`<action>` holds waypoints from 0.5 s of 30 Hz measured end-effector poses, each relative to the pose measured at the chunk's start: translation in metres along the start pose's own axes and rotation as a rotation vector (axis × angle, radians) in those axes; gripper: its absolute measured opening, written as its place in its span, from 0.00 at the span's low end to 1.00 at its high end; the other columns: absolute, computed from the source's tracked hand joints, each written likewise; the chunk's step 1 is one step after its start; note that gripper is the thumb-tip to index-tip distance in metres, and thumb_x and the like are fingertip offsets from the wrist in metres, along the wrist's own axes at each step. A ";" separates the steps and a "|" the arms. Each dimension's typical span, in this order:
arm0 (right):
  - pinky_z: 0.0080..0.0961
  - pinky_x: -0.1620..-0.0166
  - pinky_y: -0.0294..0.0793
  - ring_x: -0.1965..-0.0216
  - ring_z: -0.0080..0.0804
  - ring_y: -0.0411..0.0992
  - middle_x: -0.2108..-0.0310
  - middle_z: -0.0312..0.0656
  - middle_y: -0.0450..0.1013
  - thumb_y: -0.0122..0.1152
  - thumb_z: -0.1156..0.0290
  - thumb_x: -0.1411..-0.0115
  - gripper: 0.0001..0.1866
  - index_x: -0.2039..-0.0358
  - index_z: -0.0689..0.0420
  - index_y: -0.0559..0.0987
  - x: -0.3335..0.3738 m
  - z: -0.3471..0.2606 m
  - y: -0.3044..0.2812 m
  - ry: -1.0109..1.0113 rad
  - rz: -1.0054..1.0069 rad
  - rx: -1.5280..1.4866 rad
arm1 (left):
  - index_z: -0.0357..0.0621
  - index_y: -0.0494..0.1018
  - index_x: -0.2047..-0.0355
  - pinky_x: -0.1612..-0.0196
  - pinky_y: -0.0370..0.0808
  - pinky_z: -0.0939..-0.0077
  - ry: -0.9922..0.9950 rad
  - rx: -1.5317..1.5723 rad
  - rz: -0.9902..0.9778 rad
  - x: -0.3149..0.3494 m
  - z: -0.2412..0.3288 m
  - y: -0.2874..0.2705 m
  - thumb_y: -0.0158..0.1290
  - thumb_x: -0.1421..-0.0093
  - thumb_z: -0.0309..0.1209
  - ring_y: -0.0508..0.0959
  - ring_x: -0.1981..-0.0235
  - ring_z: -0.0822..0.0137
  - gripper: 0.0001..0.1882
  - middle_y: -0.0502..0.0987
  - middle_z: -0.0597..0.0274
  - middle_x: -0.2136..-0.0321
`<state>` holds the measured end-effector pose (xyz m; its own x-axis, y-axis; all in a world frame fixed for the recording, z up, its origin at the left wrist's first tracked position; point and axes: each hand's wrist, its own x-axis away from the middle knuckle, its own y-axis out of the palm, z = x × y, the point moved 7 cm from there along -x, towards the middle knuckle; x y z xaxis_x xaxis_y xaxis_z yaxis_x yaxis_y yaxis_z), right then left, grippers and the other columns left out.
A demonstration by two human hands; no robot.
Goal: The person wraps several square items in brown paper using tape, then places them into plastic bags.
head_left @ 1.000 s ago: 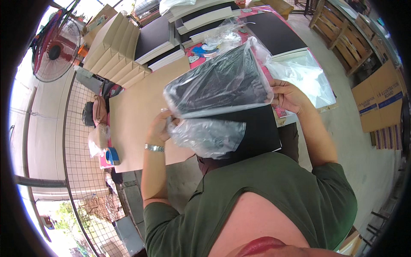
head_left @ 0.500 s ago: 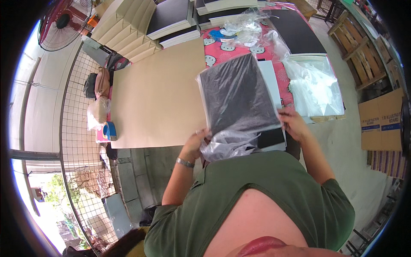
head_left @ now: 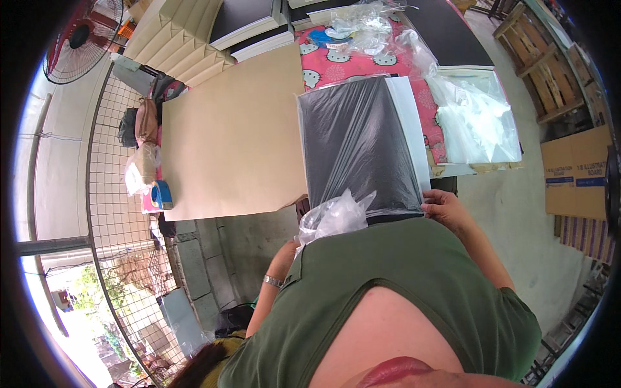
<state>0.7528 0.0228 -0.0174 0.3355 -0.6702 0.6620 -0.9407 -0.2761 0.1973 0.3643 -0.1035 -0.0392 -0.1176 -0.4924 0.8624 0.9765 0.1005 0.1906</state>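
Note:
A stack of black boards (head_left: 356,129) lies in a clear plastic bag, its film drawn tight with creases running toward the bag's bunched loose end (head_left: 336,216). My left hand (head_left: 282,257) is low beside that loose end, closed at the plastic; its fingertips are partly hidden. At the near right corner, my right hand (head_left: 446,210) pinches the edge of the wrapped boards between thumb and fingers. Pale sheets (head_left: 412,123) stick out from under the wrapped stack on its right side.
A large brown sheet (head_left: 226,142) covers the table's left part. Black boards (head_left: 249,22) and folded brown paper (head_left: 184,39) stand behind. Clear plastic bags (head_left: 475,119) lie at right, crumpled plastic (head_left: 365,29) at the back. A blue tape roll (head_left: 161,194) sits at the left edge.
The wrapped stack has turned straighter and come down flatter over the pale sheets. Its plastic is tighter. My left hand has moved down toward my body; my right hand stays at the right corner.

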 end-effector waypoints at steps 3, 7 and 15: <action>0.23 0.67 0.72 0.70 0.25 0.70 0.66 0.39 0.70 0.58 0.64 0.43 0.21 0.54 0.63 0.69 -0.004 -0.019 -0.002 -0.013 0.027 0.041 | 0.33 0.71 0.57 0.67 0.73 0.76 0.081 -0.640 0.192 -0.002 0.036 -0.034 0.46 0.41 0.30 0.75 0.67 0.70 0.15 0.76 0.59 0.61; 0.23 0.70 0.72 0.70 0.27 0.72 0.67 0.41 0.70 0.57 0.59 0.42 0.21 0.56 0.63 0.70 -0.014 -0.055 0.025 -0.050 0.060 0.019 | 0.38 0.72 0.61 0.74 0.68 0.80 0.411 -0.086 0.192 -0.016 0.130 -0.019 0.51 0.43 0.38 0.69 0.74 0.73 0.16 0.74 0.65 0.69; 0.27 0.75 0.69 0.81 0.30 0.69 0.79 0.42 0.71 0.64 0.63 0.50 0.19 0.62 0.59 0.72 -0.032 -0.003 0.000 -0.208 0.164 0.790 | 0.37 0.71 0.58 0.70 0.67 0.84 0.237 -0.402 0.139 -0.025 0.100 0.051 0.56 0.44 0.32 0.69 0.74 0.77 0.15 0.74 0.66 0.69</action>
<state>0.7420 0.0466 -0.0367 0.2728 -0.8363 0.4756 -0.6920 -0.5140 -0.5069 0.3995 0.0003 -0.0043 0.0177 -0.6859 0.7275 0.9778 -0.1400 -0.1557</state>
